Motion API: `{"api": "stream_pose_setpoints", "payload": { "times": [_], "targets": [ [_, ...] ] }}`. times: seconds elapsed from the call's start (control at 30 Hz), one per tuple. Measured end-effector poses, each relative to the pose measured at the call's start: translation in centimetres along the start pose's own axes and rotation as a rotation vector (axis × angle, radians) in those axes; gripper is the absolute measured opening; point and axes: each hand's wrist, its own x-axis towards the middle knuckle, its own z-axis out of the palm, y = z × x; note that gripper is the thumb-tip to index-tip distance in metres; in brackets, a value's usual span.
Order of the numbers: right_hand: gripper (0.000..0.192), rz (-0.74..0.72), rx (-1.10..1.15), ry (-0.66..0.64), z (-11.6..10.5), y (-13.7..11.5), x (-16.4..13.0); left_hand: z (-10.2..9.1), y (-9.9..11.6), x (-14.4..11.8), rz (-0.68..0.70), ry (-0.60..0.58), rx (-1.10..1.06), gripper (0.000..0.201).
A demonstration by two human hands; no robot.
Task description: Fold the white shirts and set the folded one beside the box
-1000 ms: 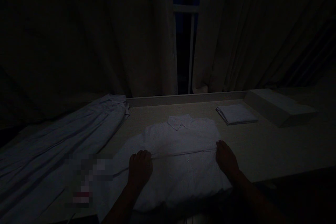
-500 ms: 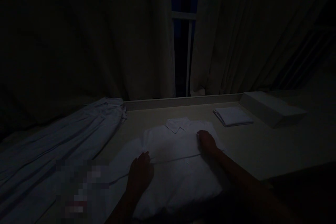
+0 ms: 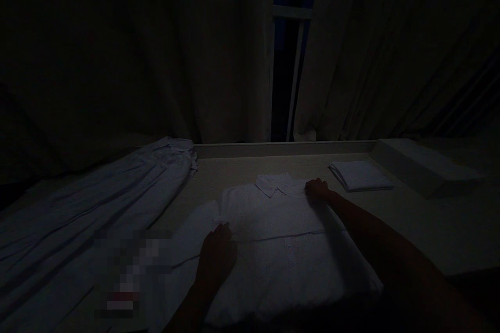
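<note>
A white collared shirt point(image 3: 269, 218) lies front up on the table, its collar pointing away from me and a dark line running across its chest. My left hand point(image 3: 219, 250) rests on the shirt's left side, fingers stretched forward over the cloth. At the shoulder on the right, beside the collar, my right hand point(image 3: 318, 190) is closed with its fingers curled on the fabric. Dim light hides the exact grip. The shirt's near edge fades into shadow.
Another pale garment point(image 3: 128, 192) is spread along the left. A folded white cloth point(image 3: 361, 175) lies at the back right, beside a white box-like block point(image 3: 425, 166). A low ledge point(image 3: 281, 149) borders the table below dark curtains point(image 3: 226, 62). A blurred patch covers the lower left.
My right hand has moved from the chest up to the shoulder, and the shirt's lower right side now reaches further right. My left hand stays on the cloth. The view has turned slightly left.
</note>
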Motion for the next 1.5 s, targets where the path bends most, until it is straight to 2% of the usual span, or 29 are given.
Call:
{"api": "stream_pose_setpoints", "payload": {
  "times": [0.23, 0.37, 0.53, 0.73, 0.9, 1.07, 1.13, 1.2, 1.3, 1.5],
  "targets": [
    [0.032, 0.046, 0.114, 0.026, 0.4, 0.9, -0.2, -0.2, 0.0, -0.1, 0.001, -0.007, -0.001, 0.032],
    [0.028, 0.016, 0.169, 0.050, 0.0, 2.1, -0.4, -0.3, 0.0, 0.0, 0.019, -0.002, -0.007, 0.029],
    [0.025, -0.071, 0.188, 0.140, -1.4, 3.9, -1.3, -0.2, -0.1, 0.1, 0.001, 0.000, -0.019, 0.028],
    [0.031, -0.068, 0.122, 0.227, -1.1, 3.2, -1.7, -0.3, 0.0, 0.0, -0.012, -0.013, -0.049, 0.031],
    [0.050, -0.009, 0.075, 0.271, 0.9, 0.9, -3.2, -1.2, 0.1, 0.2, 0.029, -0.001, -0.046, 0.038],
    [0.058, -0.100, 0.035, 0.292, 6.0, -1.6, -6.8, -0.8, 0.0, 0.3, 0.085, -0.021, -0.070, 0.051],
    [0.071, -0.050, 0.063, 0.278, 8.1, -1.6, -7.7, -0.1, 0.0, 0.2, 0.080, -0.056, -0.071, 0.053],
    [0.083, 0.064, 0.104, 0.254, 9.5, -1.0, -8.0, 0.4, -0.1, 0.1, 0.067, -0.077, -0.067, 0.055],
    [0.089, 0.163, 0.139, 0.258, 10.3, 0.3, -7.8, 0.5, -0.1, 0.0, 0.050, -0.076, -0.065, 0.055],
    [0.090, 0.200, 0.139, 0.288, 10.4, 1.0, -7.7, -0.2, 0.4, 0.3, 0.001, -0.097, -0.046, 0.055]
  ]
}}
